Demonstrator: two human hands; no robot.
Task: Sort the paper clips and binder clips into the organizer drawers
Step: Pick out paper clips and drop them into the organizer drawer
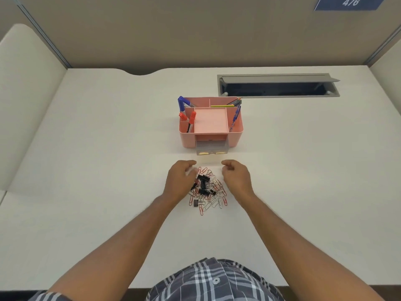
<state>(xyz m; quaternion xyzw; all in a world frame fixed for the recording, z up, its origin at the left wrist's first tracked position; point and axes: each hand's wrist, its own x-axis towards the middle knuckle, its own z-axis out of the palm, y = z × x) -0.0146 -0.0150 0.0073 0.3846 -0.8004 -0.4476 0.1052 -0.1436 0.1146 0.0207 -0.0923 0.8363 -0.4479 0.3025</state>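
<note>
A heap of red and silver paper clips [214,187] mixed with black binder clips [202,181] lies on the white desk in front of me. Behind it stands a pink organizer [235,132], whose clear lower drawer [212,149] is pulled out towards me. My left hand [179,181] sits at the heap's left edge with curled fingers among the clips; whether it grips one is hidden. My right hand [236,178] hovers at the heap's upper right, its fingertips pinching a small silver paper clip [231,169].
The organizer's upper compartments hold blue and red markers [191,120], pens and pencils [235,102]. An open grey cable hatch [277,88] is set into the desk at the back right. Partition walls enclose the desk on three sides.
</note>
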